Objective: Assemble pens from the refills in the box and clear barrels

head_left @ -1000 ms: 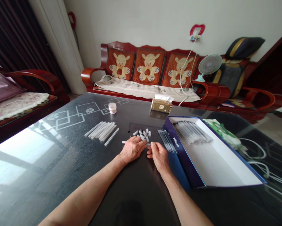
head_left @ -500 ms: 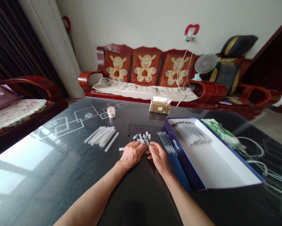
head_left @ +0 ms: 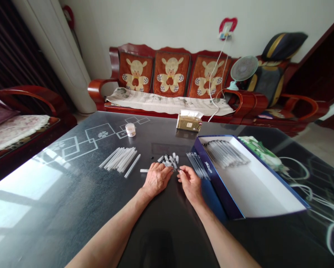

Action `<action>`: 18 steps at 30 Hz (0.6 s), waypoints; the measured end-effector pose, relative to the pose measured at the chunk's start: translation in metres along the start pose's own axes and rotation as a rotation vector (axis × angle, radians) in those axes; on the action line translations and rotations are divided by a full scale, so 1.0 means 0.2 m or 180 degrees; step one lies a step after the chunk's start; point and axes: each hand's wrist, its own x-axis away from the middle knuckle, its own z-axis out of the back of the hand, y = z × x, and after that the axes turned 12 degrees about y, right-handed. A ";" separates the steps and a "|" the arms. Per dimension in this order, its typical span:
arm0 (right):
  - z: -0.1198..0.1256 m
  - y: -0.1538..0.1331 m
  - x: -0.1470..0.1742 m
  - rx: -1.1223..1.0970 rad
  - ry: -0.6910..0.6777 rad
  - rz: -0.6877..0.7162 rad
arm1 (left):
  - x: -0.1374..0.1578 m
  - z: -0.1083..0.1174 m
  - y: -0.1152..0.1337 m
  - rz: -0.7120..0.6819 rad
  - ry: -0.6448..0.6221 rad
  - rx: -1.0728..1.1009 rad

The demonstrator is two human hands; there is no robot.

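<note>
My left hand (head_left: 158, 179) rests low over the table at the near side of a small pile of white and black pen caps and end pieces (head_left: 169, 160). Its fingers are curled together, and what lies under them is hidden. My right hand (head_left: 190, 182) is a short way to the right, thumb and fingers pinched on a small black piece (head_left: 179, 170). Left of the pile lie white pen barrels (head_left: 118, 159), with one set slightly apart. Dark-tipped pen refills (head_left: 197, 164) lie beyond my right hand, beside the box. A single white piece (head_left: 143, 170) lies left of my left hand.
An open blue box (head_left: 263, 190) with a white inside holds assembled-looking pens (head_left: 225, 153). At the back stand a tissue pack (head_left: 189, 123) and a small white tub (head_left: 130, 130). A green package (head_left: 260, 152) and white cables (head_left: 320, 203) lie right of the box.
My right hand has drawn slightly right, away from my left hand, opening a gap between them. The small black piece now shows at its fingertips. The camera view has shifted slightly.
</note>
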 end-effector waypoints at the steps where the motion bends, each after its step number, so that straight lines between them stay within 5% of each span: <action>1: 0.01 0.01 -0.01 0.0053 0.0059 0.0082 | 0.00 0.00 0.00 -0.0008 0.0032 -0.0012; 5: 0.03 0.06 -0.03 0.0482 0.0117 0.0377 | 0.01 -0.02 -0.01 -0.0021 0.0115 -0.0051; 11: 0.06 0.00 -0.13 0.1952 -0.0024 0.1640 | 0.01 -0.02 -0.01 0.0061 0.0347 -0.0049; 18: 0.11 -0.04 -0.27 0.3096 0.0175 0.1702 | 0.01 -0.01 -0.03 0.0038 0.0474 0.0048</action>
